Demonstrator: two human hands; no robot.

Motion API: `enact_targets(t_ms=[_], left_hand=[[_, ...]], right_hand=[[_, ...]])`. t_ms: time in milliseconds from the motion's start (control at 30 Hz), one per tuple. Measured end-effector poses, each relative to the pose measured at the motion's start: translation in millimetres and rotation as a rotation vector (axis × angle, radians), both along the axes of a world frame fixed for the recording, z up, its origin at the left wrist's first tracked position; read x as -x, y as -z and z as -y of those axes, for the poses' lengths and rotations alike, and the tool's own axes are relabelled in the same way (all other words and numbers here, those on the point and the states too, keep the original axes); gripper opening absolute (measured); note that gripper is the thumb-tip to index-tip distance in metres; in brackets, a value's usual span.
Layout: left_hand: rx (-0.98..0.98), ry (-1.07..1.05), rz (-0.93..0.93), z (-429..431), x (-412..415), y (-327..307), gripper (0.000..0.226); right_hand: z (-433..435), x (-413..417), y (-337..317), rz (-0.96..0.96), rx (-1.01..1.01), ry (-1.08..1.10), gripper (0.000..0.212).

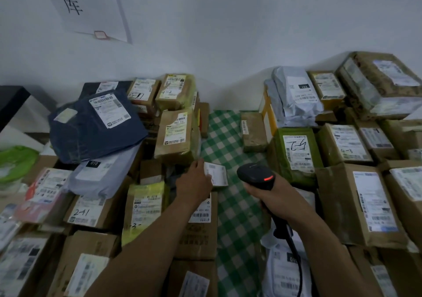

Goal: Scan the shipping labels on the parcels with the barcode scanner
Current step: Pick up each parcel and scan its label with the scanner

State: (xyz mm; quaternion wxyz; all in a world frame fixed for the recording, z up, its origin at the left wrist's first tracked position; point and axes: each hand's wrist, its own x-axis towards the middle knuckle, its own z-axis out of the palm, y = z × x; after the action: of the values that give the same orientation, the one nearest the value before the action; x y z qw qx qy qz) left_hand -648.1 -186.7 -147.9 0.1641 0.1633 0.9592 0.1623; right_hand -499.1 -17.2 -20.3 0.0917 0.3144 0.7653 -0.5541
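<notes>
A pale wall (228,33) backs the whole scene, with a white paper sign (86,6) bearing dark handwritten characters stuck up at the left. Below it parcels crowd both sides of a surface covered in green-checked cloth (228,150), which shows only as a strip down the middle. On the left a dark blue mailer bag (96,127) lies tilted on top of the heap, above a grey bag (100,177) and a brown box marked "2-41" (89,210). On the right stand larger cartons, among them a big brown box (363,203) with a long white label, and a green-wrapped parcel (296,152) with handwriting on its label.

The person's two bare forearms reach in from the bottom. The right hand (271,191) is wrapped around the handle of the black barcode scanner (258,174), its head showing a red light (its cable trails down toward the bottom edge). The left hand (194,182) grips a small parcel with a white shipping label (217,173); the label juts out to the right of the fingers (201,165), just beside the scanner's head, with a narrow gap between them
</notes>
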Motion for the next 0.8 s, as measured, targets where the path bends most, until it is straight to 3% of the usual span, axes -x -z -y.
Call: enact_targets(t_ms=[167,233,333,400,467,800], left_hand=[[0.250,0.045,-0.230,-3,-7,-12,0.042],[0.256,0.080,-0.274,-5,-7,-5,0.034],[0.057,0.198,-0.197,-14,-8,5,0.046],[-0.088,0.256,-0.038,-23,-7,9,0.053],[-0.063,0.288,0.068,-27,-4,19,0.055],[0.079,0.197,0.085,-15,6,28,0.062]], right_hand=[[-3,2,6,0.011,0.032,0.013,0.025],[-6,1,9,0.013,0.036,0.015,0.026],[-10,1,14,0.016,0.041,0.020,0.028],[-13,0,16,0.022,0.041,0.017,0.027],[-14,1,18,0.024,0.051,0.023,0.029],[-10,5,17,0.040,0.039,0.022,0.026]])
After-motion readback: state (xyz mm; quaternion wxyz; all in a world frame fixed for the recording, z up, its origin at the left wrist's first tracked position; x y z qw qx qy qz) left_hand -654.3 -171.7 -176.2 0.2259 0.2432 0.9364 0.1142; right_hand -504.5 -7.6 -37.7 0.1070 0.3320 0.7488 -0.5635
